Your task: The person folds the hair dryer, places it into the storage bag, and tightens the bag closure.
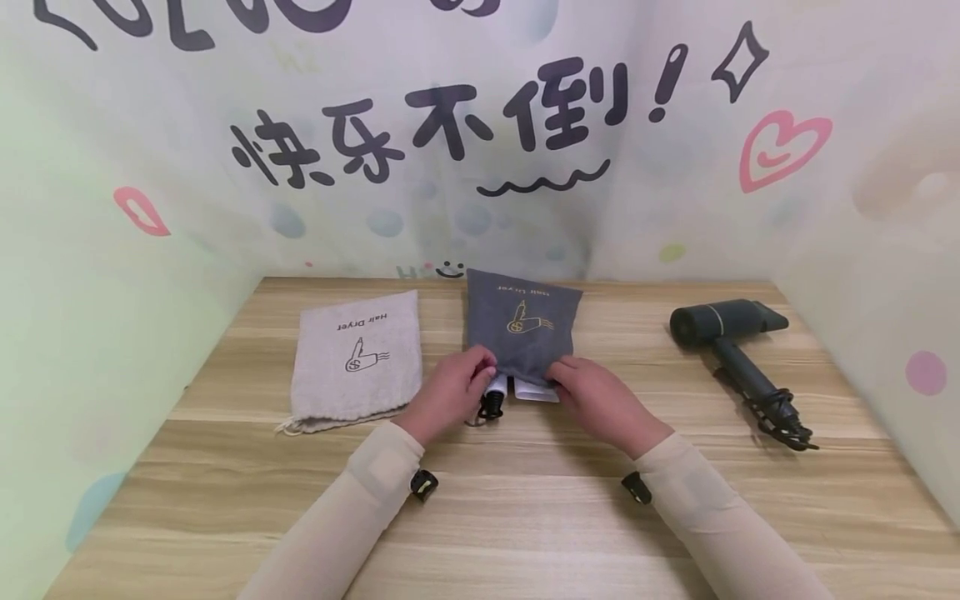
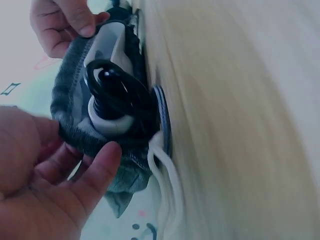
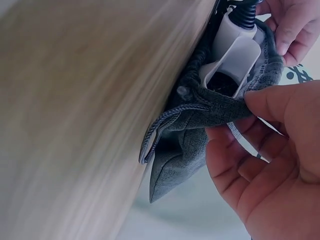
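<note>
While the left hand [image 1: 448, 392] pinches the dark bag [image 1: 522, 321] at its mouth, right hand [image 1: 603, 406] pinches opposite, white hair dryer [image 3: 242, 56] poking out between.

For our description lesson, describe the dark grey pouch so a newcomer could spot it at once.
On the wooden table, look between the left hand and right hand. They hold the dark grey pouch; its gold print sets it apart from the pale pouch with black print.

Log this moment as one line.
left hand: pinches mouth of dark pouch; right hand: pinches mouth's other side; white device: partly inside, corded end showing; black dryer: lying at right
</note>
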{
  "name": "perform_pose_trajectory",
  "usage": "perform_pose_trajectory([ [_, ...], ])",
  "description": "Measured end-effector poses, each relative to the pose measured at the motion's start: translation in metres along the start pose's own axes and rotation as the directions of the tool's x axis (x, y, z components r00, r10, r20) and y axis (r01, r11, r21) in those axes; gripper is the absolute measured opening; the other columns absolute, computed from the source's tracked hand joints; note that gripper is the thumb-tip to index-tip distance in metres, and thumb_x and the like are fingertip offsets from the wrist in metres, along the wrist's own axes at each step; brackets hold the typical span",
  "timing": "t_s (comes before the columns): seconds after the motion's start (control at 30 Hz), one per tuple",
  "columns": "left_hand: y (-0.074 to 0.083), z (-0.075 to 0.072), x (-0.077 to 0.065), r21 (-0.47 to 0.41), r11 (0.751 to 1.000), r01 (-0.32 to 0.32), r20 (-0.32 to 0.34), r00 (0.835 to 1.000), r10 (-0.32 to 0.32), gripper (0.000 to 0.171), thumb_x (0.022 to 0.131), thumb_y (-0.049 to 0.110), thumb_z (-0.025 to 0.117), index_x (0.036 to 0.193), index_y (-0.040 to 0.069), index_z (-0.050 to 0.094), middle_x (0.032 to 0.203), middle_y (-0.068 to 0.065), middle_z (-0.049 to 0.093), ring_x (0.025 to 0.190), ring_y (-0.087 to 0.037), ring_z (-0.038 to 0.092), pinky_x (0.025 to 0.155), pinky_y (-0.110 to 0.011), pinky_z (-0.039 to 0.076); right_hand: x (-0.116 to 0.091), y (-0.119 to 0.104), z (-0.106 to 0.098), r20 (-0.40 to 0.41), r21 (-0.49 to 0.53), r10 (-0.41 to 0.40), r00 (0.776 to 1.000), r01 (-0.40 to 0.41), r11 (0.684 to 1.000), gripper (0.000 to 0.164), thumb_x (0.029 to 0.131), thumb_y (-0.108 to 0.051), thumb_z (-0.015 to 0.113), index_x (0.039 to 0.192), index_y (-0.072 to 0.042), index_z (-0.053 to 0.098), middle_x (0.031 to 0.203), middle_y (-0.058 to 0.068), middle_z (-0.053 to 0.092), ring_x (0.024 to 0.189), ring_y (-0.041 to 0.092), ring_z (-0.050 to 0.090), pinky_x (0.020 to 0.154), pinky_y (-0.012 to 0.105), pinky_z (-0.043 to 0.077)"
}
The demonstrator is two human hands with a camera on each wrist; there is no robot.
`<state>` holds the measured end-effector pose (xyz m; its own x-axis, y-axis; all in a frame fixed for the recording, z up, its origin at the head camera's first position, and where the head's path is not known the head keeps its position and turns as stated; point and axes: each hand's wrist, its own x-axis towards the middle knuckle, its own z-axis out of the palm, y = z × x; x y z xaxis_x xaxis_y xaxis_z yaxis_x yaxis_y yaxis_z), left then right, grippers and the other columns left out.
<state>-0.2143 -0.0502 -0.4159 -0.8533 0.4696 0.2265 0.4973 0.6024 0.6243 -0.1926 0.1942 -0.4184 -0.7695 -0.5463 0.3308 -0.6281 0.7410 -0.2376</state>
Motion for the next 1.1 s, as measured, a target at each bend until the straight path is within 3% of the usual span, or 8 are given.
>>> perform_pose_trajectory([
  [0.1, -0.0014, -0.0029, -0.0046, 0.056, 0.996, -0.073, 0.089, 0.994, 0.068, 0.028, 0.094, 0.025, 0.066, 0.115, 0.007, 0.061, 0.098, 0.000, 0.063, 0.086, -0.014, 0.059, 0.078, -0.032, 0.051, -0.0005, 0.0003, -0.0004, -0.004, 0.003, -0.013, 1.000, 0.013, 1.000, 0.015, 0.086, 0.006, 0.067, 0.092, -0.007, 0.065, 0.084, 0.000, 0.057, 0.078, 0.020, 0.059, 0.073, 0.038, 0.051],
  [0.23, -0.0047, -0.0053, -0.0094, 0.154, 0.972, -0.179, 0.214, 0.966, 0.144, 0.056, 0.082, 0.034, 0.077, 0.126, 0.008, 0.055, 0.114, -0.001, 0.055, 0.098, -0.013, 0.054, 0.090, -0.030, 0.048, -0.0011, 0.0004, -0.0025, -0.006, 0.017, -0.024, 1.000, 0.024, 1.000, 0.017, 0.085, 0.008, 0.065, 0.093, -0.007, 0.065, 0.086, 0.001, 0.059, 0.080, 0.020, 0.060, 0.074, 0.038, 0.052],
  [0.37, -0.0074, -0.0059, -0.0107, 0.206, 0.949, -0.240, 0.276, 0.944, 0.179, 0.055, 0.079, 0.021, 0.079, 0.126, 0.006, 0.053, 0.112, -0.002, 0.051, 0.095, -0.013, 0.053, 0.087, -0.029, 0.048, -0.0015, 0.0008, -0.0023, -0.004, 0.030, -0.025, 1.000, 0.026, 0.999, 0.017, 0.086, 0.008, 0.065, 0.095, -0.006, 0.066, 0.089, 0.003, 0.062, 0.082, 0.021, 0.062, 0.075, 0.038, 0.053],
  [0.5, -0.0067, -0.0058, -0.0093, 0.221, 0.944, -0.246, 0.266, 0.946, 0.185, 0.043, 0.080, 0.014, 0.078, 0.116, 0.006, 0.056, 0.108, -0.004, 0.053, 0.092, -0.015, 0.056, 0.084, -0.031, 0.050, -0.0018, 0.0003, -0.0008, -0.006, 0.034, -0.021, 1.000, 0.021, 0.999, 0.015, 0.087, 0.006, 0.067, 0.096, -0.006, 0.066, 0.091, 0.003, 0.062, 0.082, 0.020, 0.062, 0.075, 0.037, 0.053],
  [0.87, -0.0014, -0.0055, -0.0079, 0.246, 0.954, -0.171, 0.221, 0.968, 0.117, 0.035, 0.075, 0.019, 0.079, 0.087, 0.015, 0.047, 0.084, 0.003, 0.049, 0.072, -0.015, 0.050, 0.066, -0.027, 0.043, -0.0040, -0.0018, -0.0001, 0.006, 0.055, 0.014, 1.000, -0.015, 0.998, 0.015, 0.089, 0.006, 0.066, 0.098, -0.005, 0.065, 0.095, 0.004, 0.061, 0.084, 0.020, 0.062, 0.074, 0.036, 0.053],
  [0.93, -0.0014, -0.0058, -0.0080, 0.240, 0.958, -0.158, 0.191, 0.975, 0.113, 0.034, 0.075, 0.016, 0.078, 0.082, 0.015, 0.045, 0.080, 0.003, 0.048, 0.070, -0.015, 0.048, 0.063, -0.027, 0.042, -0.0039, -0.0032, -0.0011, 0.001, 0.060, 0.016, 1.000, -0.016, 0.998, 0.014, 0.089, 0.005, 0.066, 0.098, -0.006, 0.065, 0.094, 0.004, 0.060, 0.083, 0.019, 0.062, 0.073, 0.036, 0.053],
  [1.1, -0.0021, -0.0052, -0.0052, 0.266, 0.955, -0.134, 0.045, 0.991, 0.127, 0.037, 0.071, 0.005, 0.076, 0.075, 0.015, 0.041, 0.070, 0.003, 0.045, 0.065, -0.016, 0.046, 0.059, -0.028, 0.039, -0.0025, -0.0072, -0.0049, -0.018, 0.085, -0.003, 1.000, 0.004, 0.996, 0.012, 0.092, 0.003, 0.064, 0.099, -0.007, 0.064, 0.095, 0.002, 0.060, 0.084, 0.017, 0.061, 0.074, 0.034, 0.053],
])
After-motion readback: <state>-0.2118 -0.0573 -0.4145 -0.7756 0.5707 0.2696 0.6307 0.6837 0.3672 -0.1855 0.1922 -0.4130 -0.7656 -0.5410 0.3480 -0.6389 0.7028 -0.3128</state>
